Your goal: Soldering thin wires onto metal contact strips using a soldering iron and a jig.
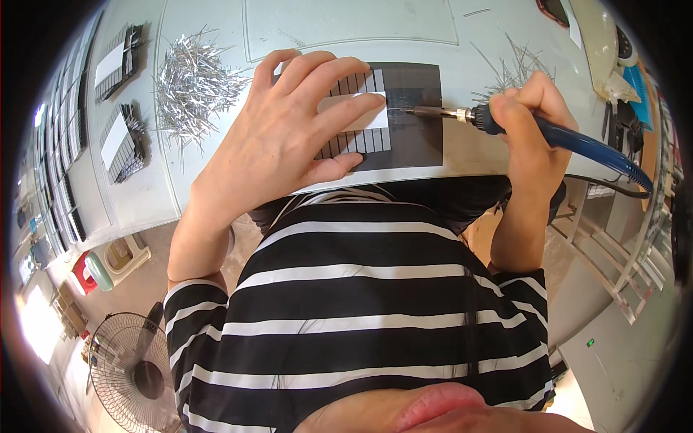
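Observation:
My left hand (pixel 278 137) lies spread over a row of narrow dark strips (pixel 374 141) with pale lines between them. A white rectangular piece (pixel 372 117) crosses the middle of the row, and my index finger rests on it. Thumb and another fingertip press near the row's lower and upper edges. Beneath sits a dark flat plate (pixel 422 151). In my right hand (pixel 530 123) is a soldering iron (pixel 592 146) with a blue handle, closed in my fingers. Its metal tip points left over the plate, close to the strips' right edge; whether it touches them I cannot tell.
A heap of thin silvery strips (pixel 193 90) lies left of my hand, and a smaller scatter (pixel 516 68) lies beyond the iron. Two stacks of dark strips with white pieces (pixel 115 144) stand further left. A fan (pixel 137 368) stands on the floor, lower left.

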The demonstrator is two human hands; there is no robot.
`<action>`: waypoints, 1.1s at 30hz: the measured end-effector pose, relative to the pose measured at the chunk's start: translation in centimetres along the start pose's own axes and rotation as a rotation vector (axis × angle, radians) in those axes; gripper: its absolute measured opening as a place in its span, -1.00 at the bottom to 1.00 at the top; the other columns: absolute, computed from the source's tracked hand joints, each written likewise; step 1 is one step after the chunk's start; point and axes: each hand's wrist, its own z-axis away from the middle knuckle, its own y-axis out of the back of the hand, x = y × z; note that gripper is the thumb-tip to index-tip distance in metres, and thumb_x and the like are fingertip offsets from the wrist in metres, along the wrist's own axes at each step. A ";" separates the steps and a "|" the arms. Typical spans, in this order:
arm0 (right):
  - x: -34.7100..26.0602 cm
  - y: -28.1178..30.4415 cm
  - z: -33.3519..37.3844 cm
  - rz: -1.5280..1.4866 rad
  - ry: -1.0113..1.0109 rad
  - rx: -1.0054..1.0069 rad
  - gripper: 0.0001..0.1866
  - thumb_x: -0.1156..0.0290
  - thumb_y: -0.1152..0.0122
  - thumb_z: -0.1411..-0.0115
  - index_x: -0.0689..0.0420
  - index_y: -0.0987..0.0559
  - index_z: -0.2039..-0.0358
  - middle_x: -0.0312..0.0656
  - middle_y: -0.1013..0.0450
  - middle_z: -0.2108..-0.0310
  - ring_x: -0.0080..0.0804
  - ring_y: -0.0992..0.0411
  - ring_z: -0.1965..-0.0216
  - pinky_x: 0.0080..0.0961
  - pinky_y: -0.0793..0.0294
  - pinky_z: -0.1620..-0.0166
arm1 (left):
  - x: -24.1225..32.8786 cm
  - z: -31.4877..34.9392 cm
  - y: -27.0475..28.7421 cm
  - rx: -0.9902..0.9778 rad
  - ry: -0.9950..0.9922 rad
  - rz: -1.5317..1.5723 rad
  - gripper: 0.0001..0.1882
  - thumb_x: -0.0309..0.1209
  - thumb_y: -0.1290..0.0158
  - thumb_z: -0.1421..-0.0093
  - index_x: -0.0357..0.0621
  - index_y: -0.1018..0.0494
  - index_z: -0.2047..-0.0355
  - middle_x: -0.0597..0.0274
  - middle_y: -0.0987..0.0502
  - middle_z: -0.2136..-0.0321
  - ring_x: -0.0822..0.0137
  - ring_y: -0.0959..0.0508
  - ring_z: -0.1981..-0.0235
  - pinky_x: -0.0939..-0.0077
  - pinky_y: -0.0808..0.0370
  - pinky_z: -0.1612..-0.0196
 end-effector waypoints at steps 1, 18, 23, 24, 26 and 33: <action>-0.1 -0.2 -0.1 0.043 0.023 -0.004 -0.70 0.64 -0.26 -0.06 0.16 -0.32 0.65 -0.46 -0.19 0.70 -0.78 -0.07 0.61 -0.68 -0.01 0.54 | 0.0 0.0 0.0 -0.004 0.004 0.005 -0.44 -0.14 -0.21 -0.05 0.06 -0.50 -0.09 0.16 -0.38 -0.18 0.01 -0.33 -0.19 -0.04 -0.16 -0.29; 0.8 0.2 0.8 -0.051 0.031 0.055 -0.69 0.63 -0.28 -0.13 0.15 -0.34 0.63 -0.48 -0.20 0.65 -0.80 -0.08 0.59 -0.71 -0.01 0.51 | -0.2 0.2 -0.1 0.010 0.002 -0.001 -0.43 -0.12 -0.24 -0.03 0.04 -0.50 -0.07 0.16 -0.39 -0.16 0.01 -0.34 -0.18 -0.05 -0.18 -0.28; 0.8 0.1 0.8 -0.008 0.031 0.039 -0.70 0.64 -0.29 -0.10 0.15 -0.35 0.63 -0.48 -0.18 0.66 -0.79 -0.08 0.60 -0.71 -0.01 0.52 | -0.2 0.2 -0.1 0.008 0.002 0.001 -0.43 -0.12 -0.24 -0.03 0.04 -0.51 -0.07 0.16 -0.39 -0.17 0.01 -0.33 -0.19 -0.05 -0.17 -0.28; 0.9 0.1 0.8 -0.009 0.031 0.039 -0.70 0.64 -0.29 -0.10 0.15 -0.35 0.63 -0.48 -0.18 0.66 -0.79 -0.08 0.60 -0.71 -0.01 0.52 | -0.1 0.2 -0.1 0.009 0.003 0.000 -0.44 -0.12 -0.24 -0.04 0.04 -0.51 -0.07 0.16 -0.39 -0.17 0.01 -0.33 -0.19 -0.05 -0.17 -0.28; 1.0 0.2 0.9 0.039 0.106 0.027 -0.71 0.65 -0.29 -0.09 0.15 -0.35 0.61 -0.45 -0.21 0.66 -0.78 -0.10 0.61 -0.70 -0.03 0.53 | -0.2 0.2 -0.2 0.012 0.004 0.003 -0.44 -0.12 -0.24 -0.04 0.04 -0.51 -0.07 0.16 -0.39 -0.17 0.01 -0.33 -0.20 -0.05 -0.16 -0.29; 0.9 0.3 1.4 0.054 0.140 0.005 -0.74 0.67 -0.28 -0.07 0.18 -0.36 0.59 -0.38 -0.27 0.66 -0.74 -0.14 0.62 -0.68 -0.10 0.55 | -0.2 0.2 -0.3 0.015 0.001 0.006 -0.48 -0.11 -0.23 -0.06 0.07 -0.53 -0.05 0.16 -0.39 -0.18 0.01 -0.33 -0.20 -0.05 -0.15 -0.29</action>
